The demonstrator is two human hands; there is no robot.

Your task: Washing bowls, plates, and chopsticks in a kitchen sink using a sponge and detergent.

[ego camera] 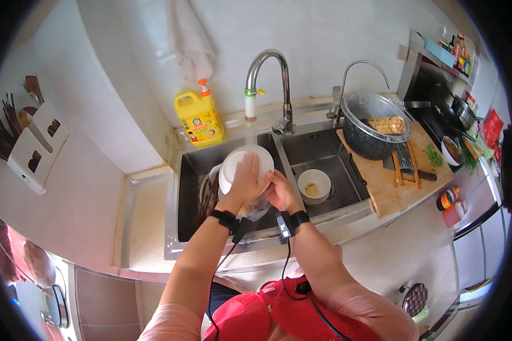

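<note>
A white bowl is tilted over the left sink basin, under the faucet's thin stream of water. My left hand lies flat across its surface, fingers pointing away from me. With fingers and thumb, my right hand grips the bowl's right edge. Beneath my hands the basin holds more dishes and dark, slender utensils, probably chopsticks, partly hidden. Another white bowl, with brownish residue inside, sits stacked in the right basin. Black bands with cables circle both wrists.
A chrome faucet arches over the sink, with a yellow detergent jug behind. To the right, a wooden cutting board bears a dark pot, wooden tongs, a cleaver and chopped greens. A utensil holder hangs left.
</note>
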